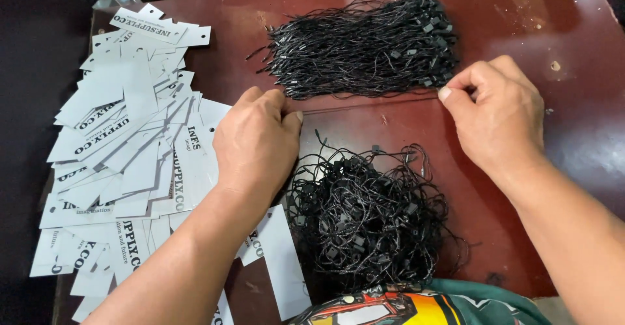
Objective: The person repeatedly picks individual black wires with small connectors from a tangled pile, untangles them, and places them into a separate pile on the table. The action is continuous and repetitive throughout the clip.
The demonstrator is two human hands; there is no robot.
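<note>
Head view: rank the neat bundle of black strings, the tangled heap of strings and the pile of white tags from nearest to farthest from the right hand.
From the right hand:
1. Neat bundle of black strings, just up and left of it, at the fingertips.
2. Tangled heap of strings, below and left, toward the person's body.
3. Pile of white tags, far across the table, beyond the left hand.

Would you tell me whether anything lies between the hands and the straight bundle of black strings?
Nothing visible does. The left hand and right hand pinch at the near edge of the bundle.
</note>
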